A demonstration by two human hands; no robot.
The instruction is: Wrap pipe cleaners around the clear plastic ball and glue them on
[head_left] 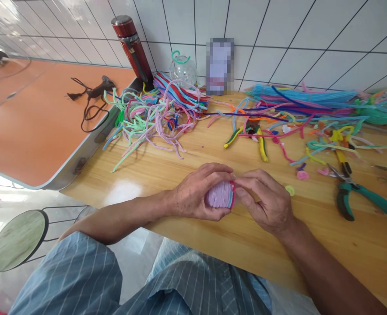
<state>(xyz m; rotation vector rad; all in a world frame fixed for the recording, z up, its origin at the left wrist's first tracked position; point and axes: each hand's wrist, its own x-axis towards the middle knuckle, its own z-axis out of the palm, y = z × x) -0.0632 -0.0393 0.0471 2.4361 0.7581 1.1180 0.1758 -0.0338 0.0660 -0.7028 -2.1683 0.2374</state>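
A small rounded piece wound from lilac pipe cleaner [219, 195], with blue and crimson bands at its right edge, is held above the wooden table. My left hand [202, 192] wraps round it from the left, thumb below and fingers over the top. At the crimson edge, the thumb and fingertips of my right hand [269, 199] are pinched together. Whether a strand end lies in that pinch is too small to make out. Green-handled pliers [354, 188] rest on the table to the right of my right hand.
Loose pipe cleaners [154, 118] lie in a tangle at the back left, with more bundles [305, 98] at the back right. Yellow-handled pliers [262, 144], a red thermos [132, 52], a glass bowl [183, 70] and a phone [219, 65] stand or lie behind. An orange case [49, 118] is at the left.
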